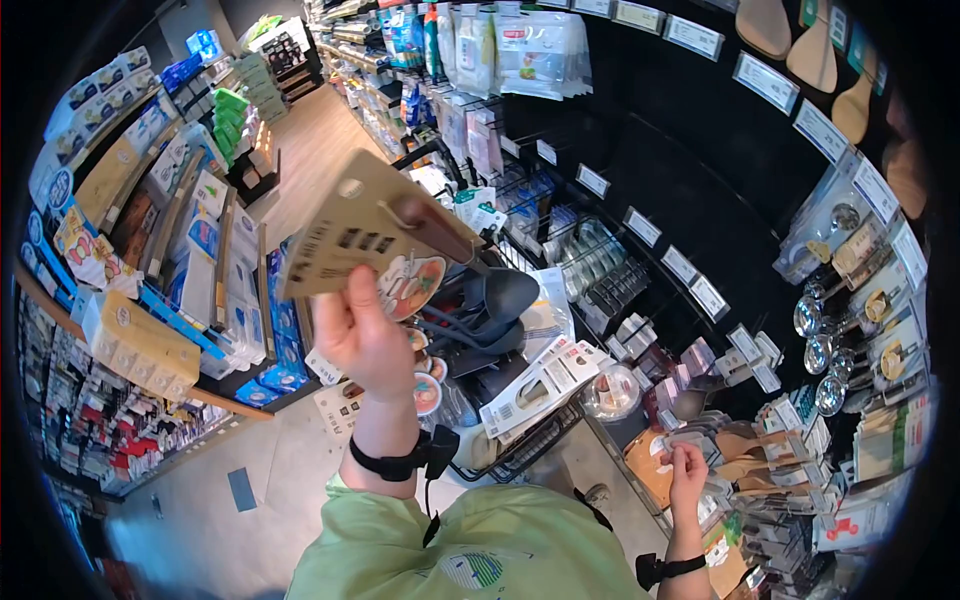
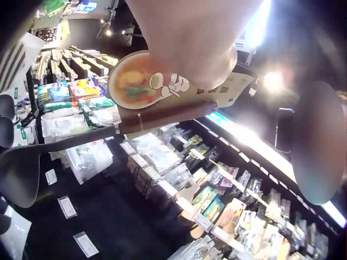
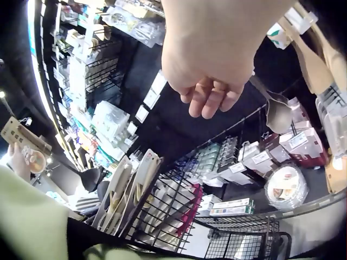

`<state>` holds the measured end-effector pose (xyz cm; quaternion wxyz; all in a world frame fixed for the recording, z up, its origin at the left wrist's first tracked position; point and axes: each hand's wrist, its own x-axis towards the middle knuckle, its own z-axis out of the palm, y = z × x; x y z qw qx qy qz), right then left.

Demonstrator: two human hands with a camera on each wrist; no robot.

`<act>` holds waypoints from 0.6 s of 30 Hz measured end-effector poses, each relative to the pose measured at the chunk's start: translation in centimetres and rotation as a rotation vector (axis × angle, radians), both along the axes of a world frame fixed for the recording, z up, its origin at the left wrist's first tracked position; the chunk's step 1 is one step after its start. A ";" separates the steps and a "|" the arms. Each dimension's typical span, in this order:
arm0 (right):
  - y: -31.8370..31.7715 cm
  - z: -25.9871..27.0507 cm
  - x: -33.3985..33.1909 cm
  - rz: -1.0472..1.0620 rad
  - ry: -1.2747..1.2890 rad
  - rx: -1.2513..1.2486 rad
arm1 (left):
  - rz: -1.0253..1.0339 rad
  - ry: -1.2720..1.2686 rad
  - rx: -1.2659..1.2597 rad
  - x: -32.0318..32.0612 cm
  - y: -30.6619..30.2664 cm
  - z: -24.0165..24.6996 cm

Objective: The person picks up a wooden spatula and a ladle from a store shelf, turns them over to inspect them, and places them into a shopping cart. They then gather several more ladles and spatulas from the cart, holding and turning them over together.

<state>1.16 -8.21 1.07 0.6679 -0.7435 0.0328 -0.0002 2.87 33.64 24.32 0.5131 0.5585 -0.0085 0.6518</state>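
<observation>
My left hand (image 1: pixel 375 335) grips the brown cardboard backing of a ladle (image 1: pixel 505 293), thumb over the printed side. The left wrist view shows the ladle's brown handle (image 2: pixel 168 116) along the card and its dark bowl (image 2: pixel 21 173) beyond the edge. Food pictures are printed on the card. My right hand (image 3: pixel 209 65) hangs with loosely curled fingers and nothing visible in them, low in front of the shelf. Beside it in the head view are a brown board (image 1: pixel 647 462) and hanging utensils. A grey ladle (image 3: pixel 279 116) shows just beyond the right hand.
A black wire basket (image 3: pixel 168 208) in front of me holds boxed and carded kitchen goods. Wooden spatulas (image 1: pixel 812 55) and metal ladles (image 1: pixel 818 355) hang on the right-hand rack. Shelves of packaged goods (image 1: pixel 200 230) stand left, with an aisle floor (image 1: pixel 310 140) beyond.
</observation>
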 end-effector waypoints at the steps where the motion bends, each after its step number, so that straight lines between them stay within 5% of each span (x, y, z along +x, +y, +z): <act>1: 0.6 1.0 0.2 0.034 -0.013 0.017 | -0.127 -0.057 -0.116 -0.1 -0.2 0.7; 7: 5.5 12.4 1.6 0.109 -0.122 -0.035 | -0.467 0.188 -0.268 -0.4 -2.9 3.1; 11: 8.4 19.4 1.7 0.356 -0.399 -0.204 | -0.861 0.333 -0.455 1.3 -7.3 1.2; 15: 9.1 17.9 1.3 0.652 -0.288 -0.373 | -1.102 0.406 -0.617 2.2 -9.9 0.5; 18: 8.8 17.2 1.3 0.825 -0.140 -0.051 | -1.149 0.443 -0.655 2.9 -10.8 0.3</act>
